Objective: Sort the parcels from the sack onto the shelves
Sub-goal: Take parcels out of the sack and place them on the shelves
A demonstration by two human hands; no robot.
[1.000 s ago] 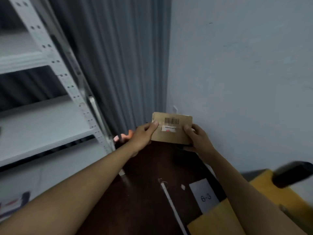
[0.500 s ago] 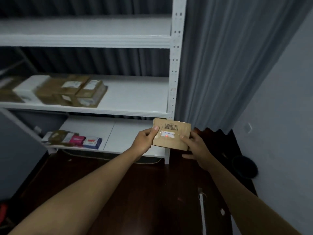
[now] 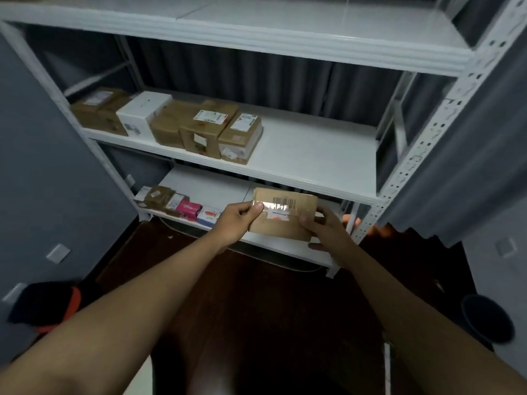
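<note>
A small flat brown cardboard parcel with a barcode label and shiny tape is held in front of the white shelf unit. My left hand pinches its left edge, thumb on top. My right hand grips its right edge. The parcel hovers in front of the bottom shelf, level with its front rim. The sack is out of view.
The middle shelf holds a row of brown boxes and a white box at its left; its right half is bare. Small parcels sit at the bottom shelf's left. A dark bin stands right, dark cloth lies left.
My view has swung left from the wall corner to face the shelf unit. Both hands keep the same hold on the parcel, now in front of the bottom shelf.
</note>
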